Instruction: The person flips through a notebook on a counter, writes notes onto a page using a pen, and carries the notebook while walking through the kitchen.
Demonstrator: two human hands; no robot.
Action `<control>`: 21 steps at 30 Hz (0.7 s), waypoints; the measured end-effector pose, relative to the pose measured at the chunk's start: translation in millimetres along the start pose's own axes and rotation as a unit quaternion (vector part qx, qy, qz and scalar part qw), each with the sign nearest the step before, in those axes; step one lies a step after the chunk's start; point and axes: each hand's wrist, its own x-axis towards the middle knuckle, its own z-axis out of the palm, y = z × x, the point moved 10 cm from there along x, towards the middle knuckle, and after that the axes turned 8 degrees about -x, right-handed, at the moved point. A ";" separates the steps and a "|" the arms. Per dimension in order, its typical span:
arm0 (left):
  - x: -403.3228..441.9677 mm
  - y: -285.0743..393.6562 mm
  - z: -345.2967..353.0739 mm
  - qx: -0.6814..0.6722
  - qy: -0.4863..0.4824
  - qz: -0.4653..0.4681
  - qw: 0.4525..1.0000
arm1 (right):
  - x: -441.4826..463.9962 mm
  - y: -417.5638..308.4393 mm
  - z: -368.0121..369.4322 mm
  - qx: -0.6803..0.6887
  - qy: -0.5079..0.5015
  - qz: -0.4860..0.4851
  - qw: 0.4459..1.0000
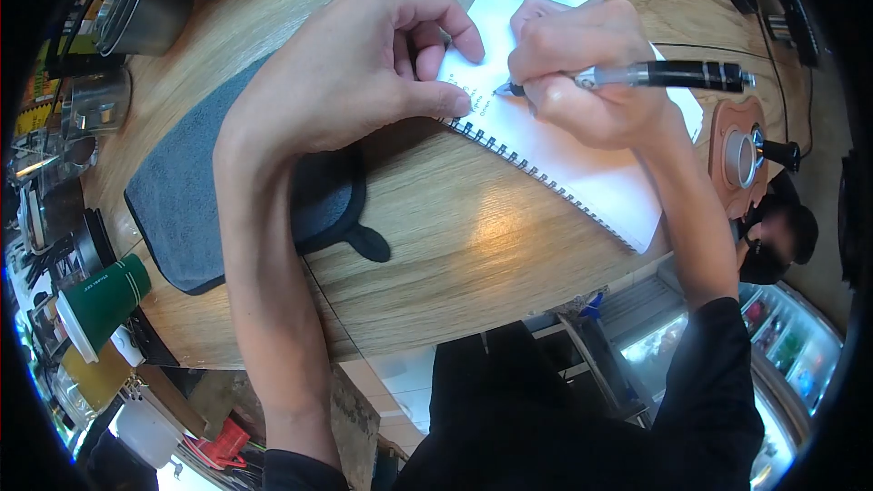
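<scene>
A white spiral notebook [582,177] lies slanted on the wooden table, its wire binding toward me. A few small handwritten lines show near its left corner. My left hand [355,68] steadies that corner: thumb and index finger are spaced apart on the page, the other fingers curled beneath. Closed around a black and clear pen [687,75], my right hand [587,73] rests on the page. The pen's tip touches the paper beside the writing, and its black end points right.
A dark grey cloth [186,191] with black trim lies under my left forearm. Metal containers [150,18] stand at the upper left, a green paper cup [105,300] at the lower left. On the right are a brown holder with a portafilter [741,159] and a person [782,236].
</scene>
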 end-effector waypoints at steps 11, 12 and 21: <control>0.1 1.1 -0.5 0.000 -0.002 0.005 1.000 | 0.1 0.9 -2.6 -0.025 -0.001 0.025 0.999; 0.2 1.3 -0.7 0.000 -0.002 0.005 1.000 | -0.4 4.0 -2.8 -0.015 -0.003 0.043 0.999; 0.4 -1.4 0.2 -0.003 -0.004 -0.008 1.000 | -1.3 2.8 -4.7 -0.033 0.025 0.033 0.999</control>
